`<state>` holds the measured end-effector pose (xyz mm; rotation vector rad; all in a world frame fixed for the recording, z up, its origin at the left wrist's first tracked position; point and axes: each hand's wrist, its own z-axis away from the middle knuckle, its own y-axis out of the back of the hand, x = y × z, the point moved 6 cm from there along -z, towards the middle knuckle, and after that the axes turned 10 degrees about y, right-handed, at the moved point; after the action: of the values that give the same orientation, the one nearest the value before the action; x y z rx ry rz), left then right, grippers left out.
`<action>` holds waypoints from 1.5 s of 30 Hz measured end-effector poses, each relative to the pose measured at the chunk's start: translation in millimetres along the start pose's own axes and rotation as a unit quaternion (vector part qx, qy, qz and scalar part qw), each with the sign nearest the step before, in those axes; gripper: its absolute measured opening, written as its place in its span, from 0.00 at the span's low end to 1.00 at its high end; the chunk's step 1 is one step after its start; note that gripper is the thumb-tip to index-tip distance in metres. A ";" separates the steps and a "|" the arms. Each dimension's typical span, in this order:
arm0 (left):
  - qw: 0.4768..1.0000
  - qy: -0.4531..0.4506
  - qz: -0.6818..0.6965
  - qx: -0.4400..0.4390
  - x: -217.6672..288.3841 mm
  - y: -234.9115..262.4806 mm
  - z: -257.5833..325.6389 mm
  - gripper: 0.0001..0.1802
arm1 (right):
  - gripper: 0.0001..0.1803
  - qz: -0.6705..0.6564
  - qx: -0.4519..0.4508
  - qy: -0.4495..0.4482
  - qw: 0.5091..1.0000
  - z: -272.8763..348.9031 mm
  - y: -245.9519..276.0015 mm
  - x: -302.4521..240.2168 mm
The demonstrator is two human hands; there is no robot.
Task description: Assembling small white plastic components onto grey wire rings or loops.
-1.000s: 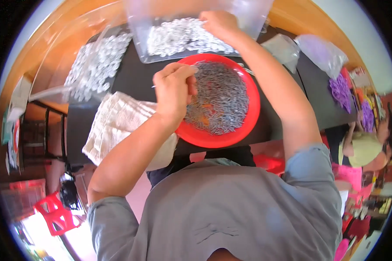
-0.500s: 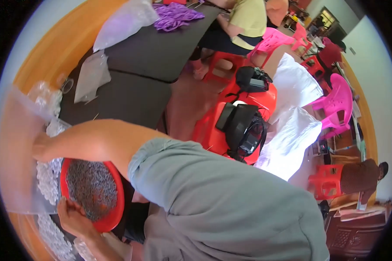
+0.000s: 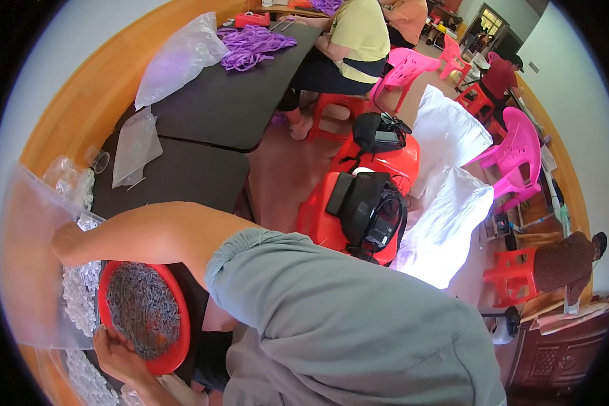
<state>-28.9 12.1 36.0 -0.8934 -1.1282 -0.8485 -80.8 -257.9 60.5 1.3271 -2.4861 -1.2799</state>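
Note:
My right hand (image 3: 69, 243) reaches across to the left, at a large translucent plastic sheet or bag (image 3: 30, 271). The plastic blurs this hand, so its fingers are hidden. Below it, my left hand (image 3: 118, 353) is at the near left rim of a red basin (image 3: 185, 318), its fingertips drawn together; whatever they may pinch is too small to make out. Many thin grey screw-like pieces (image 3: 142, 301) fill the basin. Small clear plastic pieces (image 3: 81, 298) lie heaped beside it, with more (image 3: 88, 379) near my left hand.
On the dark table (image 3: 176, 169) lie a flat clear bag (image 3: 135, 149), a fuller plastic bag (image 3: 183, 57) and purple straps (image 3: 254, 46). Red stools (image 3: 318, 203) carry black bags (image 3: 369, 210), near white sacks (image 3: 440, 223). A person in yellow (image 3: 358, 40) sits at the table's far end.
The view has shifted slightly, so the scene sits a little lower and to the left at the far end. Both hands stay near the same places by the plastic and the basin.

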 end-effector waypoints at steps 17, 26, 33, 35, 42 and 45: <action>0.996 -0.001 0.092 -0.005 20.4 -16.4 8.7 0.06 | 0.02 -0.333 -0.108 -0.032 0.936 63.9 96.8 2.2; 0.995 0.034 0.093 -0.007 4.0 -16.7 18.2 0.05 | 0.09 0.023 -0.167 0.145 0.975 38.6 70.9 -33.8; 0.994 0.045 0.100 -0.020 7.7 -17.7 19.8 0.05 | 0.12 0.003 -0.177 0.252 0.951 31.2 40.2 -78.4; 0.994 0.047 0.099 -0.025 8.6 -16.5 19.5 0.05 | 0.12 0.001 -0.171 0.271 0.947 28.3 33.1 -89.9; 0.994 0.038 0.103 -0.029 7.8 -15.0 14.4 0.06 | 0.09 0.020 -0.258 0.239 0.936 22.2 7.8 -86.3; 0.993 0.040 0.112 -0.029 7.2 -12.7 14.4 0.05 | 0.10 0.001 -0.250 0.228 0.941 25.3 13.3 -91.9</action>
<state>-44.2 19.4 47.6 -1.0047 -0.9192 -0.7276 -41.5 -172.7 82.1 1.2951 -1.7089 -1.2970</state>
